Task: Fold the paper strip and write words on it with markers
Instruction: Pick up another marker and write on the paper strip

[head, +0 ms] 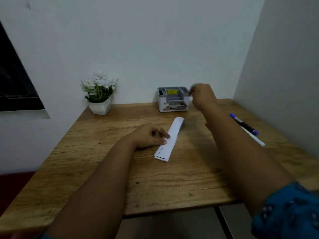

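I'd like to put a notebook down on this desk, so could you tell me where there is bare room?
The near half of the wooden table, between the forearms, is bare, as is the left side between the flower pot and the left hand. It is crowded around the folded paper strip, the organiser where the right hand reaches, and the markers.

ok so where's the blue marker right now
In the head view the blue marker lies on the right side of the wooden table, beside a white pen, just beyond the right forearm and untouched by either hand.

right hand (201,94) blurred at the organizer (172,99); writing on paper strip (170,140) too small.
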